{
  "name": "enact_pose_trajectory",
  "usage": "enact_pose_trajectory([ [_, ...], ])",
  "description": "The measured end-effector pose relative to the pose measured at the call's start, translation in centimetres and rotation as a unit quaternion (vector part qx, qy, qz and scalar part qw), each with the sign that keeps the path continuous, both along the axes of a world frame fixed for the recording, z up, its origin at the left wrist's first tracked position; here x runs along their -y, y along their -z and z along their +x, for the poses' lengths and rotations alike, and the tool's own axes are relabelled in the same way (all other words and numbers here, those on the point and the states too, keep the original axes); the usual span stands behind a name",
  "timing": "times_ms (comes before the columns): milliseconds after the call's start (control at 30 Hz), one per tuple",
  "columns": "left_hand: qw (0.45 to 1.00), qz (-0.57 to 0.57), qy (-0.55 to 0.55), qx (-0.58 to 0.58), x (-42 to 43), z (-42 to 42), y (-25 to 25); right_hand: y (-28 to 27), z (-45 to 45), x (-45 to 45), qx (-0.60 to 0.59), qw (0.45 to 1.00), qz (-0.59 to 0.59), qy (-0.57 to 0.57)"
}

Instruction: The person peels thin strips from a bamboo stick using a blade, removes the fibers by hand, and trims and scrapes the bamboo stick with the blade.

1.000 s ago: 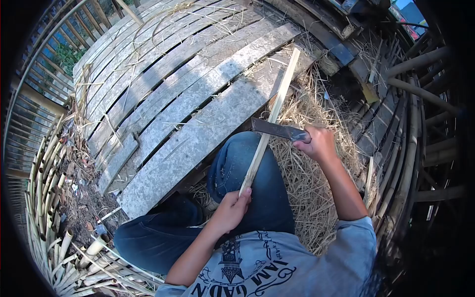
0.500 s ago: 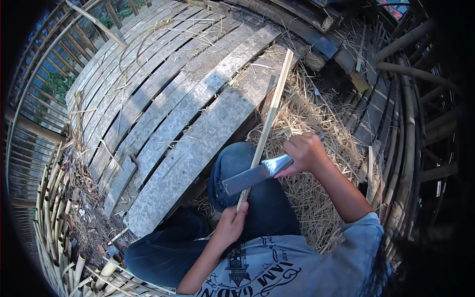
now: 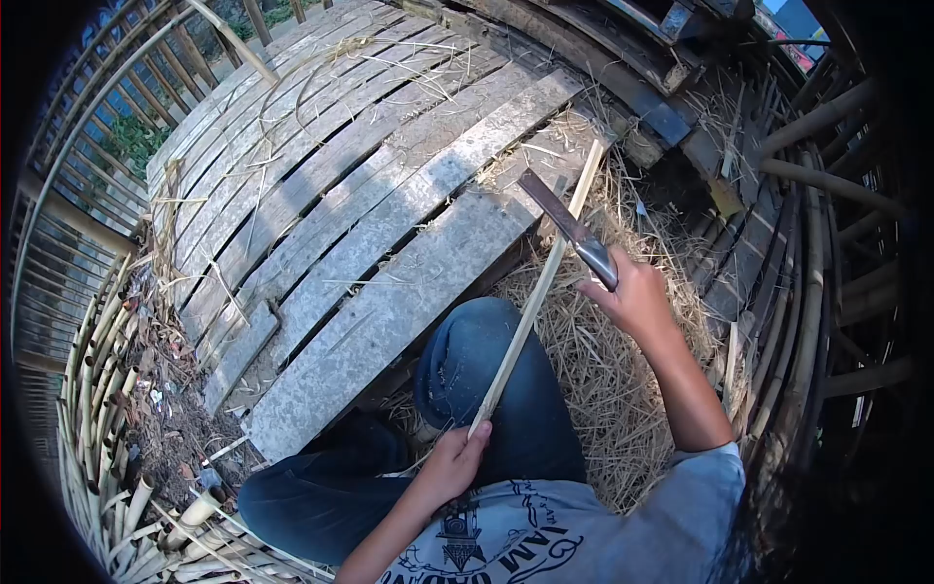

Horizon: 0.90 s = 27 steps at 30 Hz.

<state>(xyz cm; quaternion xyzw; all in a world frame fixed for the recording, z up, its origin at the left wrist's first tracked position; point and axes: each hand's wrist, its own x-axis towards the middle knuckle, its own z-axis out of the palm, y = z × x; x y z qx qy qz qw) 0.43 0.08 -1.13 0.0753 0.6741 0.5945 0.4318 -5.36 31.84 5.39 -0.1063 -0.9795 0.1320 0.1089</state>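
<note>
A long pale bamboo strip (image 3: 520, 338) slants from my lap up past my raised knee. Its lower end is gripped in my left hand (image 3: 454, 463), close to my shirt. My right hand (image 3: 637, 298) is wrapped around the shiny metal handle of a broad-bladed knife (image 3: 553, 206). The blade crosses the upper part of the strip and points up and to the left. Whether its edge bites into the strip cannot be made out. My jeans-covered knee (image 3: 482, 346) lies beneath the strip's lower half.
A slatted wooden platform (image 3: 389, 292) spreads out to the left. Shavings (image 3: 613, 389) heap on the ground by my right side. Cut bamboo poles (image 3: 97, 428) stack at lower left, and more bamboo poles (image 3: 803, 292) run along the right. A bamboo fence (image 3: 73, 209) stands at far left.
The knife has moved from near my left hand up to the strip's upper part, its blade swinging to point up-left. My left hand still grips the strip's lower end.
</note>
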Motion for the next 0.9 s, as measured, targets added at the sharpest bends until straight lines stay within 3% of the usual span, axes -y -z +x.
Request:
enact_pose_trajectory([
  [33,0.999,0.012,0.01,-0.029,0.2,0.1,0.5,-0.2,0.6,1.4,0.002,1.0,-0.002,-0.001],
  [67,0.999,-0.02,0.025,0.042,0.3,-0.3,-1.0,-0.4,1.1,2.6,0.068,0.988,0.065,-0.122],
  [100,0.998,-0.021,0.031,0.042,0.0,-0.3,-0.8,-0.4,1.6,3.0,0.134,0.953,0.13,-0.237],
  [133,0.999,-0.021,0.023,0.025,-0.1,-0.2,-0.6,0.3,1.6,1.9,0.087,0.954,0.136,-0.254],
  [167,1.0,-0.023,0.012,0.011,-0.1,0.2,-0.5,1.1,1.4,0.4,0.092,0.955,0.133,-0.25],
  [200,1.0,-0.024,0.014,0.013,-0.1,0.4,-1.0,1.7,0.8,-1.3,0.079,0.992,0.01,-0.098],
  [233,0.999,-0.029,0.016,0.026,-0.1,0.2,-1.8,1.7,0.3,-2.5,0.059,0.99,-0.113,0.056],
  [267,0.998,-0.036,0.016,0.04,0.0,0.0,-2.3,1.5,0.3,-3.3,0.039,0.983,-0.144,0.106],
  [300,0.999,-0.039,0.009,0.035,0.3,-0.1,-2.0,0.3,0.4,-2.7,0.035,0.983,-0.147,0.099],
  [367,0.999,-0.037,0.022,0.022,1.3,0.5,-0.9,-2.7,2.5,-0.5,0.167,0.954,-0.245,-0.051],
  [400,0.998,-0.043,0.028,0.028,1.4,0.5,-1.2,-3.0,3.1,0.8,0.171,0.951,-0.253,-0.045],
  [467,0.998,-0.056,-0.019,-0.015,1.0,0.0,-2.9,-2.9,4.1,4.0,0.266,0.928,-0.091,-0.246],
  [667,0.977,-0.146,-0.026,-0.153,0.5,-1.8,-4.9,-1.0,5.1,6.4,0.184,0.948,-0.146,-0.217],
  [900,0.963,-0.184,0.0,-0.197,-0.1,-0.9,-5.4,-2.0,6.0,8.4,0.093,0.975,-0.14,-0.148],
])
